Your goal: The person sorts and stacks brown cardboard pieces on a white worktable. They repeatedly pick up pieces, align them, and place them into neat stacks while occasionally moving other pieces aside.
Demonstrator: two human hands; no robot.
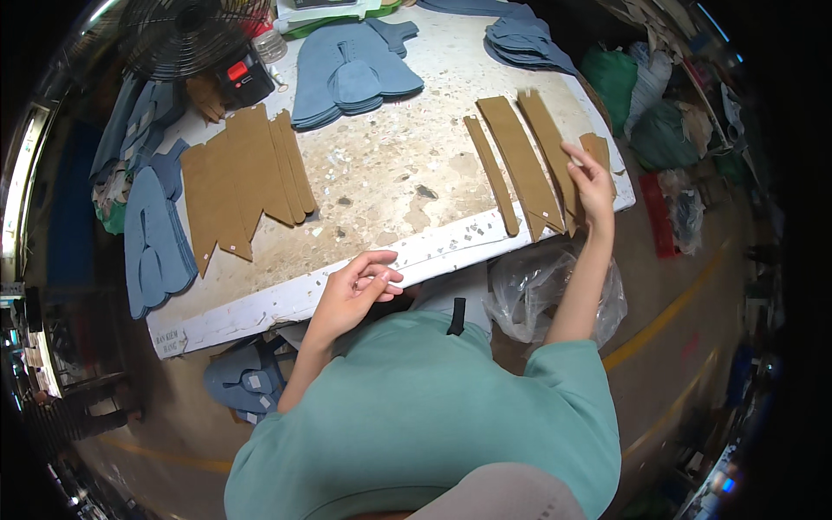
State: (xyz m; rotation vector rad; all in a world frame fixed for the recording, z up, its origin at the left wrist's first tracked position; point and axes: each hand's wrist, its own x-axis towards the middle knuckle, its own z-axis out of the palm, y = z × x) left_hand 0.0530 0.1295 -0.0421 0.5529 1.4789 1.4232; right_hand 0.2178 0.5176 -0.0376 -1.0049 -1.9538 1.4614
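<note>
My left hand [354,295] hovers at the table's front edge, its fingers loosely bent and apart, with nothing visible in them. Over the right end of the table, my right hand [594,189] is closed, thumb and fingertips together; a small pale speck shows there, too small to name. Beside it lies a brown strip stack [548,143]. Further left are a wider brown strip stack [513,152] with a notched lower end and a narrow brown strip [491,178]. Small white squares mark some strip ends. Part of another brown piece [594,147] shows beyond my right hand.
Overlapping brown pieces [234,178] lie on the left of the worn white table [373,173]. Blue-grey cut pieces are stacked at back centre [347,74], back right [529,43] and left edge [156,243]. A black fan [186,35] stands back left. A clear plastic bag [529,295] hangs below.
</note>
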